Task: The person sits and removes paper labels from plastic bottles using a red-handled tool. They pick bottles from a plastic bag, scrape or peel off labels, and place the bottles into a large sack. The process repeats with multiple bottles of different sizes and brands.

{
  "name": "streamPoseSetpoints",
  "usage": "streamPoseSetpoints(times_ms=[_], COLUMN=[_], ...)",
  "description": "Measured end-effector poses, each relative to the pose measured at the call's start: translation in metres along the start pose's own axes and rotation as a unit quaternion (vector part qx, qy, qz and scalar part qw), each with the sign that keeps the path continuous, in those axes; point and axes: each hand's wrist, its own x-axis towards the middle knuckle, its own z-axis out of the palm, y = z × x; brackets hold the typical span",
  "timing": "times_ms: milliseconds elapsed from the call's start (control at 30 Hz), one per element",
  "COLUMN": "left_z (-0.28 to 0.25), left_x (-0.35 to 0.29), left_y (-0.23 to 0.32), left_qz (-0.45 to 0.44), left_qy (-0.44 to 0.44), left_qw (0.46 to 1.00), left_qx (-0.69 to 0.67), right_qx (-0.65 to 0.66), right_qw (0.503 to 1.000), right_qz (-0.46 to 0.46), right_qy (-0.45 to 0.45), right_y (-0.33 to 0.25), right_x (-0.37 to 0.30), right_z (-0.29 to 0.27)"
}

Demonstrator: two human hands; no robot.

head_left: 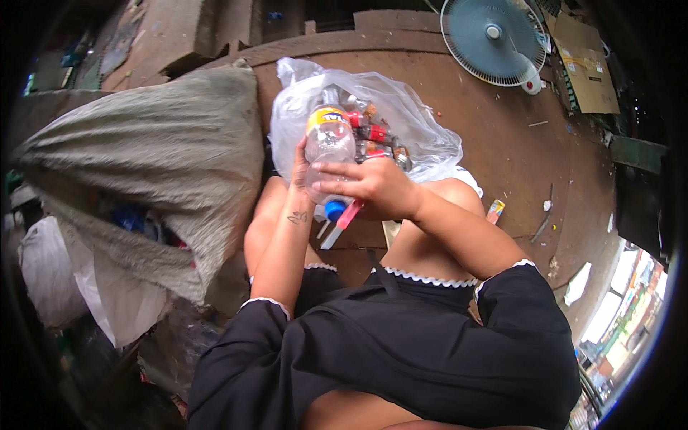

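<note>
Over my lap I hold a clear plastic bottle (331, 147) with a yellow label and a blue cap (335, 209), its cap end toward me. My left hand (301, 168) is closed around the bottle's left side. Two fingers of my right hand (376, 188) lie across the bottle near the cap. The same hand grips a pink-handled knife (347, 218), its pale blade pointing down and left beside the cap. Just beyond lies an open clear plastic bag (423, 122) with several empty bottles (375, 133) inside, some with red labels.
On my left stands a large grey woven sack (165, 158), with white bags (107, 279) beside it. A fan (493, 36) and a flattened cardboard box (584, 64) are at the far right. Small litter and a stick (542, 221) lie on the brown floor (516, 150).
</note>
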Motion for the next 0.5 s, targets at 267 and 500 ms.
streamPoseSetpoints(times_ms=[267, 500], left_z=[0.106, 0.132], left_x=[-0.144, -0.254], left_y=[-0.015, 0.021], left_qz=[0.393, 0.444], left_qy=[-0.051, -0.016], left_qw=[0.769, 0.689], left_qx=[0.502, 0.573], right_qx=[0.159, 0.08], right_qw=[0.987, 0.997], right_qz=[-0.034, 0.015], right_qy=[0.008, 0.015], right_y=[-0.078, -0.177], right_x=[0.073, 0.135], right_z=[-0.032, -0.007])
